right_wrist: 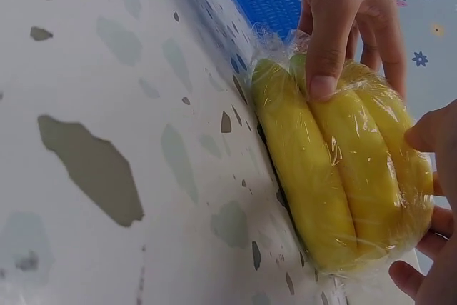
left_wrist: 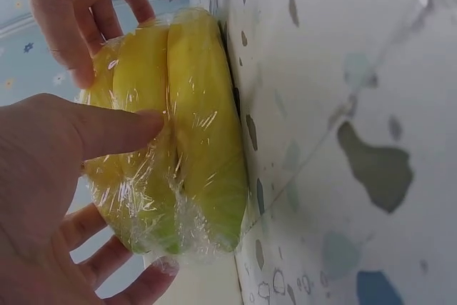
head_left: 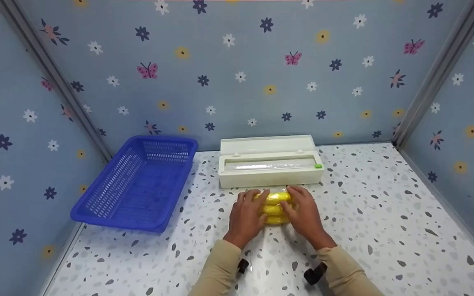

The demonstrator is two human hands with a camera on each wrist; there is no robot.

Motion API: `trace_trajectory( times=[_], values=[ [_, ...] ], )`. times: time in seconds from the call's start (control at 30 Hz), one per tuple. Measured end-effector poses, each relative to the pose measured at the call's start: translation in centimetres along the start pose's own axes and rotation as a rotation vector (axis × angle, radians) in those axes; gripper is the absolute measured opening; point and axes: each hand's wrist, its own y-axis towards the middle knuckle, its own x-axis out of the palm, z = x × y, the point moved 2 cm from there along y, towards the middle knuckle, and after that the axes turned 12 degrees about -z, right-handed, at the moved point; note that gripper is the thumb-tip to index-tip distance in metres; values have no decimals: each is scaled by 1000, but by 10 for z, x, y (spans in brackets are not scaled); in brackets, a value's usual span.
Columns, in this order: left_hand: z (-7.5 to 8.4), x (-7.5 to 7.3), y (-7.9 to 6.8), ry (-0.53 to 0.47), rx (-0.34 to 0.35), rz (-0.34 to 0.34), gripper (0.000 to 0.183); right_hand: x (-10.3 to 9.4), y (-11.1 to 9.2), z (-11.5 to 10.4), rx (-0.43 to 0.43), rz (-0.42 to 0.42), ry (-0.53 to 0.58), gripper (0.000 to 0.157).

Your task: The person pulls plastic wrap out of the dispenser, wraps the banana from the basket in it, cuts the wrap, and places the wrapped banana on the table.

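Note:
Between both hands on the speckled table lies a bunch of bananas [head_left: 276,209] wrapped in clear cling film. My left hand [head_left: 246,214] grips its left end, thumb on the near side and fingers round the far side. At the other end my right hand [head_left: 304,211] holds the bunch the same way. In the left wrist view the film is crinkled over the greenish tips of the bananas [left_wrist: 203,126]. The right wrist view shows the film gathered loosely near the left thumb, above the bananas [right_wrist: 307,169].
Behind the bananas stands a white cling film dispenser [head_left: 270,179], its lid up and a film roll [head_left: 270,165] inside. A blue plastic basket [head_left: 179,185] sits to the left. Flower-patterned walls [head_left: 237,102] enclose the table [head_left: 385,230].

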Motion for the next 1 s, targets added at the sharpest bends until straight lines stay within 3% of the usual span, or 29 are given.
trace_trajectory(
  times=[0.17, 0.47, 1.0],
  values=[
    [-2, -4, -7, -96, 16, 32, 69, -2, -3, 1, -38, -18, 25, 47],
    [-9, -15, -10, -213, 18, 123, 52, -9, -4, 1, 37, -47, 57, 48],
    [-18, -10, -21, -364, -109, 41, 38, -10, -10, 5, 0, 51, 111, 35]
  ],
)
